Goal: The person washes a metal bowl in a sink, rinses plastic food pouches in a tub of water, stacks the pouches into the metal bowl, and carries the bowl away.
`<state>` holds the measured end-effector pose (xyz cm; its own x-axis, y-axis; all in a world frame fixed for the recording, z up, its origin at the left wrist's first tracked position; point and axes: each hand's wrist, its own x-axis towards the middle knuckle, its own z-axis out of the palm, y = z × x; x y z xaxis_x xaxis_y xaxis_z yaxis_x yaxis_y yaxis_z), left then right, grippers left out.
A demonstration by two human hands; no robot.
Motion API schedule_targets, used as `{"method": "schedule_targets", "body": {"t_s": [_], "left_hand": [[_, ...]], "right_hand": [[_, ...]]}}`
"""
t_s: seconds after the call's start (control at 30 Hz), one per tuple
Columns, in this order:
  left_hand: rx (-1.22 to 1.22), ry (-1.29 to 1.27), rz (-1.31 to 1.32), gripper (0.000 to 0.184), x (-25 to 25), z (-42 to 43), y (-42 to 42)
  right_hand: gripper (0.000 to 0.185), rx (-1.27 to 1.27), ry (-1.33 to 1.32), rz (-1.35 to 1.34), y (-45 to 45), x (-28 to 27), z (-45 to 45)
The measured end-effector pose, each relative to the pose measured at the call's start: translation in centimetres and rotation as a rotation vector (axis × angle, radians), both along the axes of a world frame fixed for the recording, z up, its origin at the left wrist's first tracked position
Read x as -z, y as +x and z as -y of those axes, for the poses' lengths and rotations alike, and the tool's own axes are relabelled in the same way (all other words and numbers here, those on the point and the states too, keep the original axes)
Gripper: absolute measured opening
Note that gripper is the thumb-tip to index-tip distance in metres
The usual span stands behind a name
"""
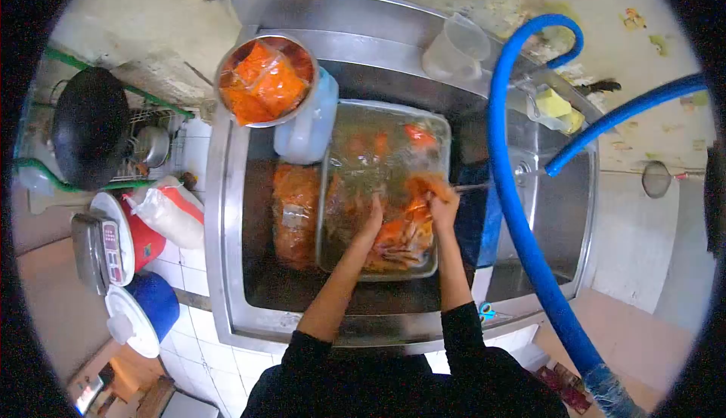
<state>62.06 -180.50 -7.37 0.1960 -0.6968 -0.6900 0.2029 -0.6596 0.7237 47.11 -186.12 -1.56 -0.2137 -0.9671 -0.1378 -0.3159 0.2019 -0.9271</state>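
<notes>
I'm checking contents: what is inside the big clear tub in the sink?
Orange pieces cluster at the near side of the tub, and a red-orange piece shows toward its far right corner. Whatever lies beneath that cluster is covered.

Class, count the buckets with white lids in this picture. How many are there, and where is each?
2. The red bucket is on the left, its lid partly covered by the scale; the blue bucket is just below it in the picture.
</notes>
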Motion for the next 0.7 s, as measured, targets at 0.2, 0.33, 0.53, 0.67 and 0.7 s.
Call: {"method": "schedule_targets", "body": {"t_s": [0.2,0.33,0.53,0.67,0.7], "left_hand": [[-0.006,-0.543,-0.16,0.074,-12.0,5.5,-5.7],[-0.042,-0.529,-0.811,0.067,-9.4,9.6,-10.1],[-0.222,-0.516,-0.987,0.047,-13.3,9.5,-11.6],[-0.212,-0.65,-0.719,0.04,-15.8,9.3,-12.7],[-0.257,-0.634,-0.72,0.037,-16.9,9.2,-12.7]], "right_hand": [[0.023,0.053,0.059,0.352,-5.8,-4.4,2.8],[0.039,0.139,0.123,0.881,-6.2,-6.7,3.4],[0.045,0.061,-0.147,0.584,-5.0,-8.4,3.5],[0.032,0.002,-0.325,0.181,-6.1,-6.5,3.8],[0.032,0.034,-0.31,0.212,-5.7,-7.1,3.6]]}}
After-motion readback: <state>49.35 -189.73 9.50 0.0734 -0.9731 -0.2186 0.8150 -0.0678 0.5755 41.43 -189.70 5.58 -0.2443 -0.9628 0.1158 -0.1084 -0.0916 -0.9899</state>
